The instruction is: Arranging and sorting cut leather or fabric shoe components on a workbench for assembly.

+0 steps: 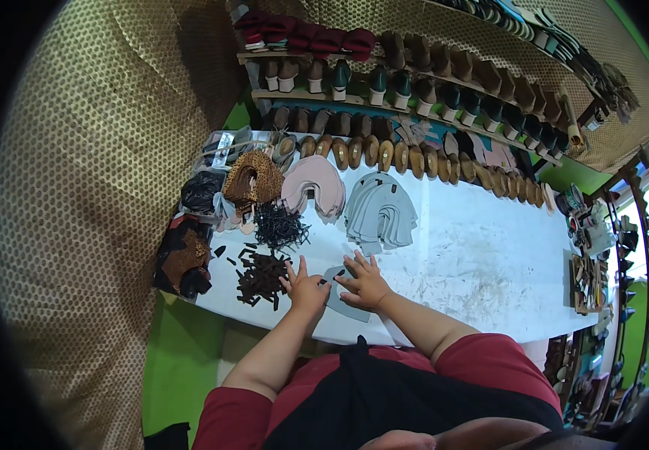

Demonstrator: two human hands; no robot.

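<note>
I note left hand [307, 291] and right hand [368, 286], fingers spread, at the grey shoe-upper piece [350, 309]; a dragging left thumb could skew the small dark tab [323, 282].

To my left I've got patterned cloth [92, 210] hanging, and there's a black bag [201, 193] beside leopard-print pieces [262, 176]! Pink pieces [323, 180] fan out just right of those. Far ahead of me, heeled shoes [341, 75] line a shelf [302, 96]; tools [587, 279] crowd the right.
</note>
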